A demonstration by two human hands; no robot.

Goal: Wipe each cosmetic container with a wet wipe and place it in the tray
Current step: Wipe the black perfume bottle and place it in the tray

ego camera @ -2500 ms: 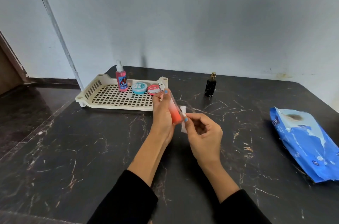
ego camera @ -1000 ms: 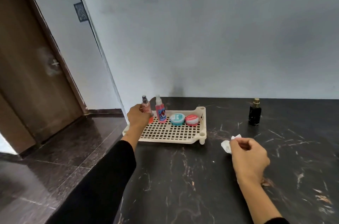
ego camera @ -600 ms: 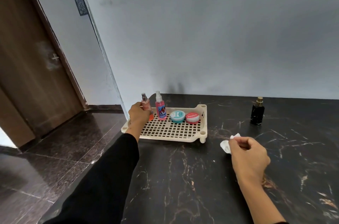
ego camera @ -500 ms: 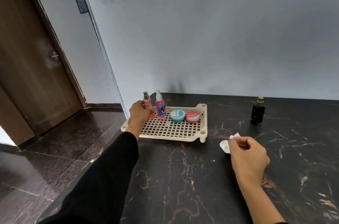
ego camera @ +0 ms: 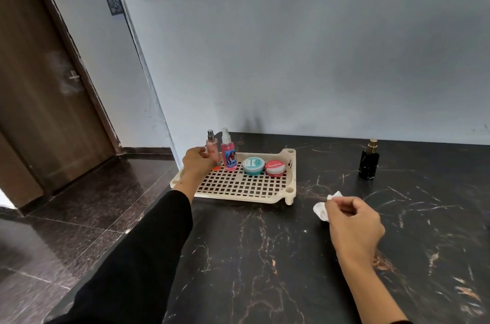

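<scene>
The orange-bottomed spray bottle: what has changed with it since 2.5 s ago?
The left hand carried the orange-bottomed spray bottle from mid-table, where it was being wiped, to the tray, standing it beside the pink spray bottle; fingers now loosening. The right hand still pinches the wipe. The black bottle stayed.

The light is soft and even. The wall (ego camera: 318, 45) has a dark smudge of shadow just above the tray (ego camera: 290, 189). The floor left of the tray shines. The door (ego camera: 39, 85) leans, bent by the wide lens. Everything looks a little soft.
</scene>
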